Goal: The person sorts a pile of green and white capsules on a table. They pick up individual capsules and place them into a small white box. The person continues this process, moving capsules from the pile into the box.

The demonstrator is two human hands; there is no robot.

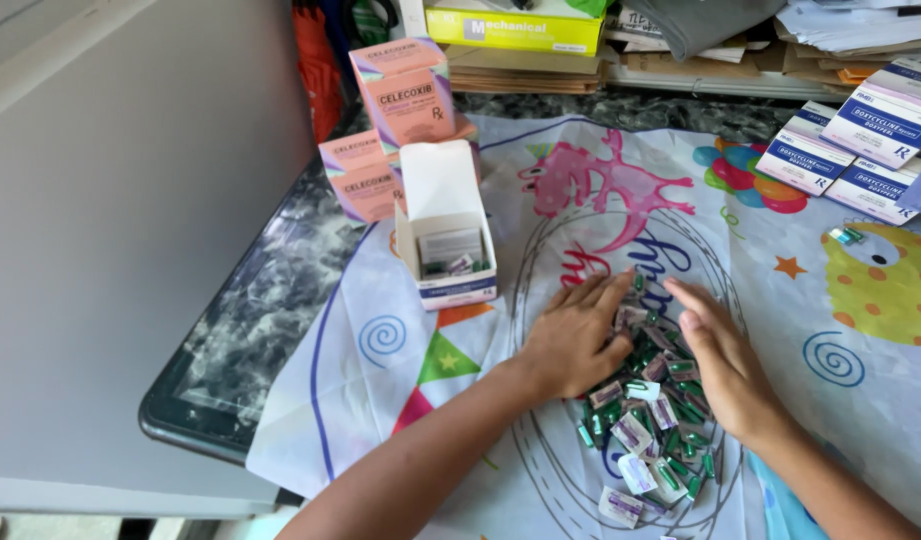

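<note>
Pile of green capsule blister packets (652, 410) is flanked by left hand (572, 340) and right hand (725, 365), both flat, fingers extended, nothing clamped. Pile is located at 6 o'clock on printed plastic sheet (840, 400); open white carton (445, 235) is seen at 10 o'clock from it.

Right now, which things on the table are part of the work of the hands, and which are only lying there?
In use:
left hand
right hand
pile of green capsule packets
open white box
printed cloth

Lying about:
pink boxes
blue and white boxes
yellow-green box
stray capsule
stacked papers
</note>
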